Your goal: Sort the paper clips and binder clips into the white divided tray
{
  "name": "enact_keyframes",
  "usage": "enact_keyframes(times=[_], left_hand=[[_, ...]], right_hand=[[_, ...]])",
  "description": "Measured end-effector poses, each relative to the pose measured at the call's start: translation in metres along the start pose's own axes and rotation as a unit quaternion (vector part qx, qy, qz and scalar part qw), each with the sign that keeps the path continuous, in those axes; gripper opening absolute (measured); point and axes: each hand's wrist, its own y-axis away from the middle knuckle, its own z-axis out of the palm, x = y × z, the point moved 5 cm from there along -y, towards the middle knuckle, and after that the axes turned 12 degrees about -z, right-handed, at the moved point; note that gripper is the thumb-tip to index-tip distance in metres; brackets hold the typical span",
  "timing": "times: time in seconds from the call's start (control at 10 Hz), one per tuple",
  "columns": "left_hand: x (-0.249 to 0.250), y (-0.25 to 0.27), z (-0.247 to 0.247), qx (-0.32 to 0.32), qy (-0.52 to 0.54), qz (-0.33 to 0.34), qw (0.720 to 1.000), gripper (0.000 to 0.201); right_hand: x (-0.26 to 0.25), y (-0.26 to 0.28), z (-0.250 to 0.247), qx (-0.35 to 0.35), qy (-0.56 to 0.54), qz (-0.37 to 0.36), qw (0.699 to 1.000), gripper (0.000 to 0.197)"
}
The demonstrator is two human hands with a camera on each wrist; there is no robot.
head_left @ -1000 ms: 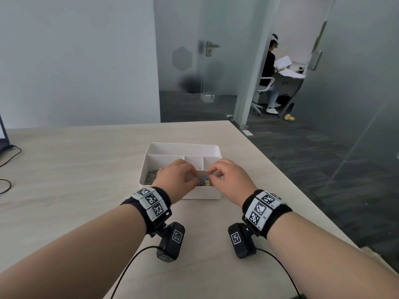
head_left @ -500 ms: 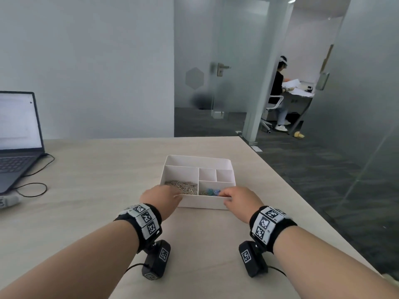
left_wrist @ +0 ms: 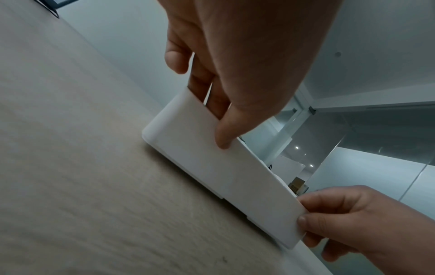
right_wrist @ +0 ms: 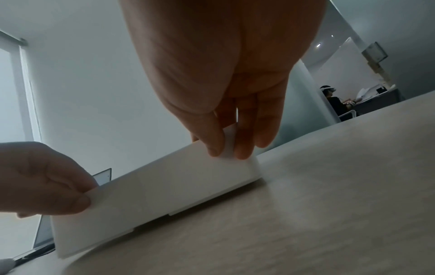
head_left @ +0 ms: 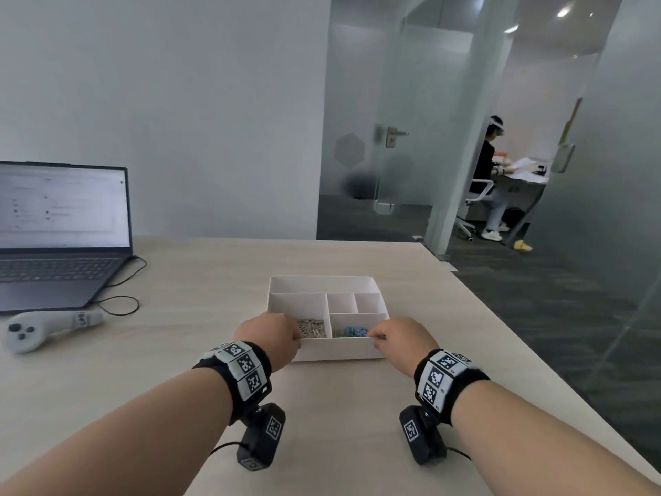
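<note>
The left hand (head_left: 266, 336) pinches the near wall of the white divided tray (head_left: 339, 352) at its left corner, thumb (left_wrist: 224, 134) pressed on the outside and fingers (left_wrist: 200, 87) hooked over the rim inside. The right hand (head_left: 402, 343) pinches the same wall at the right corner, thumb (right_wrist: 212, 137) outside and the other fingers curled around the corner. Both hands are clamped on the tray, which sits flat on the pale wood counter (head_left: 200, 298).

Silver paper clips (head_left: 311, 328) lie heaped in the large near-left compartment; blue and green binder clips (head_left: 352, 331) lie in the near-right one. The two small compartments behind that and the long rear one look bare.

An open laptop (head_left: 60, 238) stands at the counter's far left with a grey controller (head_left: 39, 329) beside it. A seated person (head_left: 491, 180) shows beyond the glass partition.

A second ago both hands were inside the near compartments over the clips; half a second ago they had drawn back to the front wall, where they now grip it
</note>
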Motion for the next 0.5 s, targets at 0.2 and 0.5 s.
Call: enact_keyframes(times=[0.2, 0.5], left_hand=[[-0.002, 0.013, 0.002, -0.017, -0.008, -0.001, 1.000, 0.019], [0.001, 0.012, -0.028, -0.003, 0.086, 0.009, 0.996, 0.027]], right_hand=[[-0.009, 0.007, 0.002, -0.034, 0.029, -0.009, 0.999, 0.034], [-0.015, 0.017, -0.032, 0.036, -0.022, 0.002, 0.999, 0.028]])
